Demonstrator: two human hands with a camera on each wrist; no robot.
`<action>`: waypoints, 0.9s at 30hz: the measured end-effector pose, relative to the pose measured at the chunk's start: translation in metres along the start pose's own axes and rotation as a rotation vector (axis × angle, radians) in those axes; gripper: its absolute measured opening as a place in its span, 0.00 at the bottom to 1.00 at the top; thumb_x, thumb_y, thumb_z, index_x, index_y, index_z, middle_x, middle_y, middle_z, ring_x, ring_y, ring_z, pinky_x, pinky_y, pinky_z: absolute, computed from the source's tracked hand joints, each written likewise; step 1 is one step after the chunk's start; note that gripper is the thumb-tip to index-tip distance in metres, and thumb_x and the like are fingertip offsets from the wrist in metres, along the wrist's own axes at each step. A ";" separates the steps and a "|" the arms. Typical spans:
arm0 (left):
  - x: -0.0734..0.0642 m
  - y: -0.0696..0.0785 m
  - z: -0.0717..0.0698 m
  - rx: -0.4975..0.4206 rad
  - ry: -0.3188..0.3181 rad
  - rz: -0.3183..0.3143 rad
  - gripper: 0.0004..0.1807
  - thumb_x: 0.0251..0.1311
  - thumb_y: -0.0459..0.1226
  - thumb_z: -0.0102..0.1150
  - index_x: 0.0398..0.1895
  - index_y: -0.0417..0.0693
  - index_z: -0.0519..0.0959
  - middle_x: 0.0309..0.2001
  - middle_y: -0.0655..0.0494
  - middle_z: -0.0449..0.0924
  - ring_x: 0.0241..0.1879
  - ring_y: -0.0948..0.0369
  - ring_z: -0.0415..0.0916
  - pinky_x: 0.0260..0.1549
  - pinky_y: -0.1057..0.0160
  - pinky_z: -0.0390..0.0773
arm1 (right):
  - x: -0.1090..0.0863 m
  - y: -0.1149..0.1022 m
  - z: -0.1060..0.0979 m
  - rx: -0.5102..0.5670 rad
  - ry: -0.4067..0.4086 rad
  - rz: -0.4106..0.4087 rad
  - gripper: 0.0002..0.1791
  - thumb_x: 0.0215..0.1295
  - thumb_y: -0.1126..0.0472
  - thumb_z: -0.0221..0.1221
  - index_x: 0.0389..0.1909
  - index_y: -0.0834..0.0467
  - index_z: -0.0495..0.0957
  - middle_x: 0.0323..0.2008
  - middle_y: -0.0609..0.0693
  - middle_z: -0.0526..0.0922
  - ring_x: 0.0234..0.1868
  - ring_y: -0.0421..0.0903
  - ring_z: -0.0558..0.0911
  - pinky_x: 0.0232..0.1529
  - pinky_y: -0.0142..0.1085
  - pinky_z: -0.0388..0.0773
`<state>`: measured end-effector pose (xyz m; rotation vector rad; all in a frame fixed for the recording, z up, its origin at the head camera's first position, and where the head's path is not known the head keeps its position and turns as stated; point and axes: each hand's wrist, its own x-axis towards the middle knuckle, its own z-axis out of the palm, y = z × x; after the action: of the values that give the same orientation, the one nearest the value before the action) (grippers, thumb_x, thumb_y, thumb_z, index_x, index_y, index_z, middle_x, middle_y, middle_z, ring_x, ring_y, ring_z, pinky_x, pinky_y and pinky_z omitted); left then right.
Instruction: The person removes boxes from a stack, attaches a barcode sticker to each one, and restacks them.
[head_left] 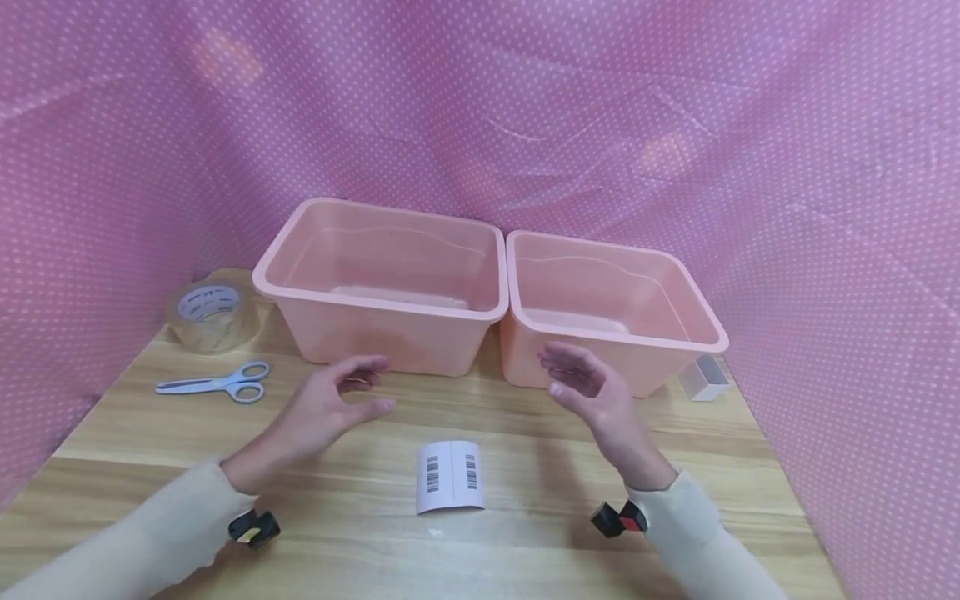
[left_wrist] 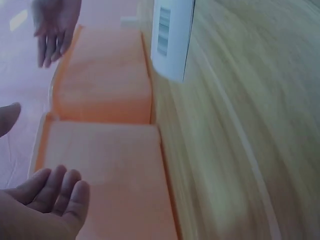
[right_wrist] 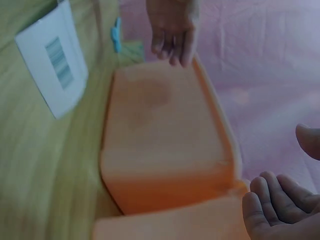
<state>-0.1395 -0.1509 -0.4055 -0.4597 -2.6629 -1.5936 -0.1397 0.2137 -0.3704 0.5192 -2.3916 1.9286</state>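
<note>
Both hands are held apart over the table, palms turned toward each other and holding nothing. My left hand (head_left: 330, 404) is in front of the left pink bin (head_left: 382, 329), its fingers loosely bent and thumb spread. Before the right pink bin (head_left: 577, 354), my right hand (head_left: 600, 400) has a similar relaxed shape. Between the forearms, nearer to me, a folded white card (head_left: 452, 477) with two barcodes stands slightly bowed on the table. It shows in the left wrist view at the top as a white card (left_wrist: 172, 40), apart from the fingers.
At the left lie light-blue scissors (head_left: 217, 383), with a roll of clear tape (head_left: 212, 317) behind them. A small white box (head_left: 702, 379) stands beside the right bin. Pink dotted cloth (head_left: 480, 108) hangs around the wooden table (head_left: 360, 533). A small clear scrap lies before the card.
</note>
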 end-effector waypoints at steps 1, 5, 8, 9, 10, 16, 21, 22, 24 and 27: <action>0.001 0.000 0.004 -0.003 -0.017 -0.006 0.32 0.60 0.44 0.71 0.66 0.43 0.74 0.59 0.48 0.81 0.58 0.49 0.78 0.59 0.59 0.80 | 0.001 0.002 0.004 -0.011 -0.020 0.009 0.29 0.65 0.68 0.62 0.68 0.62 0.71 0.65 0.59 0.78 0.64 0.50 0.80 0.64 0.32 0.79; 0.006 0.001 0.019 0.008 -0.093 -0.050 0.31 0.59 0.43 0.72 0.64 0.43 0.75 0.57 0.47 0.82 0.54 0.51 0.81 0.56 0.54 0.83 | 0.004 0.011 0.019 -0.035 -0.104 0.033 0.28 0.65 0.66 0.64 0.67 0.61 0.72 0.64 0.62 0.78 0.65 0.59 0.77 0.66 0.36 0.78; 0.010 0.002 0.030 0.037 -0.156 -0.090 0.30 0.58 0.45 0.72 0.63 0.46 0.77 0.57 0.49 0.83 0.54 0.53 0.81 0.56 0.52 0.83 | 0.008 0.020 0.030 -0.066 -0.177 0.067 0.27 0.64 0.66 0.64 0.65 0.61 0.73 0.62 0.62 0.79 0.64 0.61 0.78 0.66 0.38 0.79; 0.011 0.002 0.033 0.048 -0.177 -0.098 0.30 0.58 0.46 0.72 0.63 0.46 0.77 0.57 0.50 0.83 0.54 0.53 0.81 0.57 0.51 0.83 | 0.010 0.023 0.034 -0.081 -0.203 0.077 0.27 0.64 0.66 0.65 0.64 0.62 0.74 0.61 0.63 0.80 0.63 0.61 0.78 0.65 0.40 0.79; 0.013 0.002 0.036 0.055 -0.195 -0.107 0.30 0.57 0.47 0.72 0.62 0.46 0.78 0.57 0.50 0.83 0.55 0.53 0.81 0.57 0.49 0.82 | 0.012 0.026 0.038 -0.096 -0.227 0.090 0.26 0.64 0.66 0.65 0.63 0.63 0.74 0.60 0.63 0.80 0.61 0.62 0.79 0.65 0.41 0.79; 0.024 -0.002 0.050 0.087 -0.287 -0.153 0.33 0.54 0.50 0.74 0.61 0.47 0.79 0.54 0.52 0.85 0.51 0.58 0.82 0.55 0.52 0.83 | 0.024 0.042 0.055 -0.226 -0.358 0.171 0.22 0.63 0.66 0.66 0.59 0.63 0.78 0.54 0.62 0.85 0.52 0.56 0.83 0.54 0.36 0.82; 0.032 -0.007 0.056 0.129 -0.398 -0.150 0.32 0.50 0.48 0.76 0.57 0.44 0.82 0.45 0.56 0.86 0.42 0.63 0.80 0.48 0.59 0.83 | 0.029 0.054 0.064 -0.392 -0.478 0.189 0.18 0.62 0.64 0.67 0.54 0.57 0.82 0.46 0.51 0.88 0.45 0.42 0.83 0.48 0.33 0.81; 0.033 -0.007 0.057 0.136 -0.417 -0.151 0.31 0.49 0.47 0.77 0.56 0.44 0.82 0.43 0.57 0.86 0.41 0.63 0.80 0.47 0.60 0.82 | 0.030 0.056 0.065 -0.421 -0.502 0.186 0.17 0.62 0.63 0.68 0.53 0.55 0.82 0.45 0.49 0.88 0.44 0.41 0.83 0.47 0.33 0.82; 0.035 -0.007 0.059 0.148 -0.447 -0.153 0.29 0.49 0.47 0.77 0.54 0.45 0.84 0.43 0.58 0.86 0.41 0.63 0.80 0.47 0.59 0.82 | 0.032 0.059 0.067 -0.465 -0.540 0.179 0.16 0.61 0.62 0.69 0.51 0.53 0.83 0.43 0.47 0.88 0.43 0.39 0.83 0.47 0.33 0.82; 0.037 -0.006 0.061 0.165 -0.472 -0.159 0.25 0.50 0.46 0.77 0.52 0.46 0.85 0.43 0.59 0.87 0.42 0.63 0.80 0.48 0.58 0.83 | 0.035 0.061 0.070 -0.506 -0.575 0.168 0.15 0.60 0.61 0.70 0.49 0.52 0.83 0.43 0.45 0.87 0.43 0.39 0.83 0.47 0.34 0.82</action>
<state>-0.1675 -0.0916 -0.4351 -0.7117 -3.2192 -1.4288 -0.1765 0.1495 -0.4364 0.9552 -3.2126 1.2314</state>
